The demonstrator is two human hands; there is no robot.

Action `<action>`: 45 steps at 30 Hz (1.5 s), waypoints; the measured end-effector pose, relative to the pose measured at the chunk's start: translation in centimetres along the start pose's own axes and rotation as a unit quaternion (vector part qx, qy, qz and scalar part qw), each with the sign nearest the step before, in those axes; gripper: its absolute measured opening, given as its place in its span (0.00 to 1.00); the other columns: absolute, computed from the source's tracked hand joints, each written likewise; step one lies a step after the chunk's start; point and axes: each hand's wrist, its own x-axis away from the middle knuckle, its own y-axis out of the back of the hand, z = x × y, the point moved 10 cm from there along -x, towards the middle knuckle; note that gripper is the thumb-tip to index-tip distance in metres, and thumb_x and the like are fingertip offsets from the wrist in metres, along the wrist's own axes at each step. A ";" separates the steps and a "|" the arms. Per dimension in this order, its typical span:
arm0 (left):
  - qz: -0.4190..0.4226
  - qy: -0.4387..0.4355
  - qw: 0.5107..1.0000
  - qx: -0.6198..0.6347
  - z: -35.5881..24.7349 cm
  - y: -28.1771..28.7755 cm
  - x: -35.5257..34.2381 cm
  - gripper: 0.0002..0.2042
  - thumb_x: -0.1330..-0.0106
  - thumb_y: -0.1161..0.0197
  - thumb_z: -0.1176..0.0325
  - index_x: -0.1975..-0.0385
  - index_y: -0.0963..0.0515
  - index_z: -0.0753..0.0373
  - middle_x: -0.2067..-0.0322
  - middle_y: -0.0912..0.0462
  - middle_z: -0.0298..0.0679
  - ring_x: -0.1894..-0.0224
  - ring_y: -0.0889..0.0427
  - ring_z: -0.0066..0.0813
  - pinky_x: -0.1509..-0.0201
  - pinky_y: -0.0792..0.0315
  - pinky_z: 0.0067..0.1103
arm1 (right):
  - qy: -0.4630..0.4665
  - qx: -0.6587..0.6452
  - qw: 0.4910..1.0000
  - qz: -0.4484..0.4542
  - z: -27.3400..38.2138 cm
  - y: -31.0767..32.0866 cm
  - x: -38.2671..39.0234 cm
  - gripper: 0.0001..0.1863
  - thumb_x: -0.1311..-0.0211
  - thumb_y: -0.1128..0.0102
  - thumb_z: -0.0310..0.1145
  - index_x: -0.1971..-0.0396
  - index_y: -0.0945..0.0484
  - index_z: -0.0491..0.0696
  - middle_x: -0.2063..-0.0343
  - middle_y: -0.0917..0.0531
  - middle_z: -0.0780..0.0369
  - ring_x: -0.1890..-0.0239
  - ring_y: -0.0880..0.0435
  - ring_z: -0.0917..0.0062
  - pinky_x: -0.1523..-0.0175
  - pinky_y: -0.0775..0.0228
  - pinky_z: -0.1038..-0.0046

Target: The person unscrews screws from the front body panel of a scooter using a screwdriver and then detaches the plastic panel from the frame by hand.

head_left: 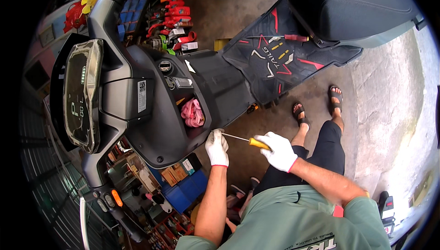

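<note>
Gripping the screwdriver (247,140) by its orange handle, the right hand (278,151) is closed around it; the left hand (217,147) pinches the thin, stiff shaft's tip at the scooter panel (174,135).

A grey floor (229,11) holds the scooter (151,94). Red bottles (176,9) stand far up from the gripped screwdriver (245,140). Blue boxes (185,190) sit just below it.
</note>
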 end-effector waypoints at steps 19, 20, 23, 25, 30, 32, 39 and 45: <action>-0.007 0.001 1.000 0.022 0.0 -0.6 -0.1 0.10 0.25 0.43 0.61 0.61 0.25 0.62 0.87 0.47 0.21 0.89 0.53 0.12 0.85 0.57 0.16 | 0.028 0.052 0.975 0.216 -0.9 4.0 -12.7 0.21 0.51 0.36 0.31 0.53 0.15 0.52 0.56 0.14 0.58 0.51 0.16 0.63 0.44 0.26 0.68; -0.005 0.003 1.000 0.031 0.1 -0.7 -0.1 0.10 0.25 0.44 0.61 0.60 0.25 0.62 0.87 0.48 0.21 0.89 0.53 0.12 0.85 0.57 0.16 | 0.031 0.063 0.974 0.217 -0.6 4.1 -13.1 0.21 0.51 0.36 0.30 0.53 0.15 0.52 0.56 0.14 0.59 0.52 0.16 0.63 0.44 0.26 0.67; 0.007 0.007 0.999 0.047 -0.2 -1.0 -0.2 0.10 0.25 0.44 0.61 0.59 0.24 0.63 0.87 0.48 0.21 0.89 0.53 0.12 0.85 0.57 0.16 | 0.049 0.076 0.983 0.159 -0.3 4.4 -11.3 0.18 0.49 0.37 0.33 0.55 0.16 0.52 0.60 0.16 0.58 0.54 0.17 0.61 0.47 0.25 0.64; 0.020 0.009 0.999 0.049 -0.5 -1.3 0.3 0.10 0.25 0.44 0.62 0.59 0.24 0.63 0.87 0.48 0.21 0.89 0.53 0.12 0.85 0.58 0.16 | 0.050 0.068 0.990 0.110 -1.0 3.8 -8.4 0.16 0.46 0.38 0.36 0.56 0.19 0.53 0.63 0.19 0.58 0.58 0.18 0.60 0.50 0.26 0.61; 0.020 0.015 1.000 0.005 -0.3 -0.4 0.8 0.09 0.25 0.44 0.64 0.60 0.24 0.63 0.86 0.48 0.22 0.88 0.53 0.12 0.84 0.58 0.17 | -0.005 -0.031 0.995 0.092 -1.3 1.3 -1.6 0.22 0.44 0.39 0.34 0.48 0.24 0.52 0.63 0.22 0.55 0.60 0.19 0.57 0.54 0.25 0.60; 0.025 0.017 0.999 -0.023 -0.4 -0.1 0.9 0.08 0.26 0.44 0.65 0.60 0.24 0.63 0.86 0.47 0.22 0.88 0.53 0.11 0.84 0.58 0.16 | -0.035 -0.110 0.981 0.155 -1.8 -0.6 0.0 0.27 0.43 0.38 0.34 0.42 0.27 0.50 0.62 0.22 0.52 0.61 0.19 0.55 0.52 0.25 0.61; 0.054 0.012 0.997 -0.050 -0.6 0.4 1.3 0.07 0.26 0.44 0.65 0.62 0.24 0.62 0.86 0.45 0.22 0.88 0.51 0.12 0.84 0.57 0.16 | -0.045 -0.091 0.992 0.073 -1.2 -1.0 2.5 0.28 0.42 0.37 0.34 0.39 0.28 0.53 0.67 0.22 0.57 0.65 0.19 0.60 0.58 0.24 0.63; 0.052 0.006 0.998 -0.045 -0.9 0.2 1.0 0.07 0.26 0.43 0.65 0.64 0.24 0.60 0.86 0.45 0.22 0.88 0.51 0.12 0.84 0.57 0.16 | -0.057 -0.097 0.993 0.045 -0.8 -1.0 2.8 0.29 0.43 0.37 0.33 0.39 0.28 0.54 0.68 0.23 0.57 0.67 0.20 0.61 0.61 0.24 0.64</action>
